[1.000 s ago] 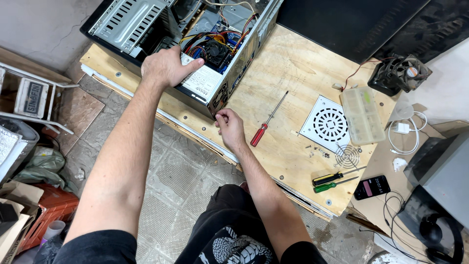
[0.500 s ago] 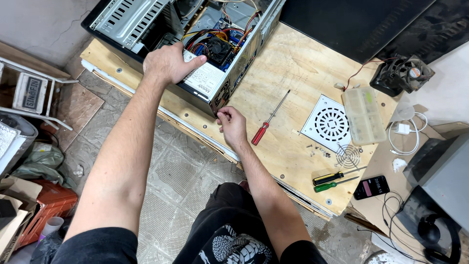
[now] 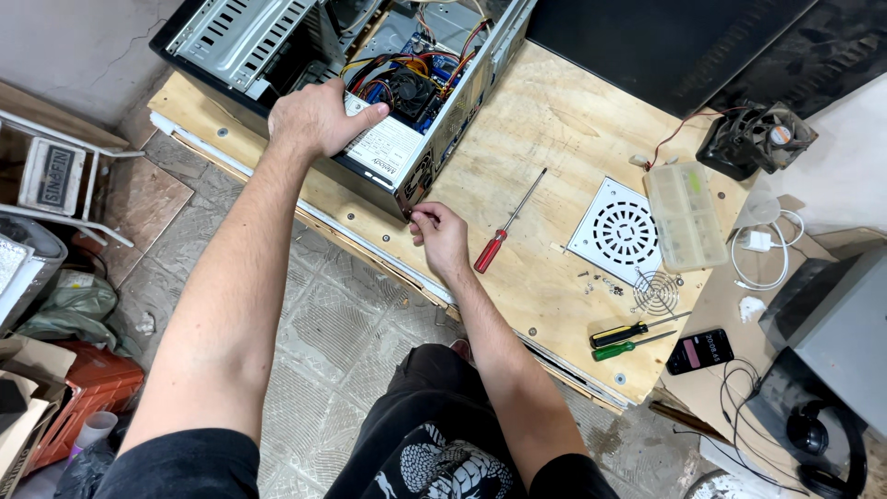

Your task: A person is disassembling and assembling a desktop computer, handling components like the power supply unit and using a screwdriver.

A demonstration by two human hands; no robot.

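Note:
An open desktop computer case (image 3: pixel 277 37) lies on its side on a plywood board (image 3: pixel 564 120), with coloured wires and a fan showing inside. My left hand (image 3: pixel 319 115) rests palm-down on the grey power supply (image 3: pixel 388 152) at the case's near corner. My right hand (image 3: pixel 442 236) sits at the case's lower corner, fingertips pinched against the metal edge; whether a small screw is between them I cannot tell. A red-handled screwdriver (image 3: pixel 504 231) lies on the board just right of that hand.
A white vent panel (image 3: pixel 624 231), a wire fan grill (image 3: pixel 656 291), loose screws and a clear parts box (image 3: pixel 688 217) lie to the right. Two more screwdrivers (image 3: pixel 628 337), a phone (image 3: pixel 699 351), a loose fan (image 3: pixel 753 139) and cables sit beyond.
My right hand stays at the case's lower corner, its fingers shifting slightly. My left hand remains on the power supply. The view has drifted a little.

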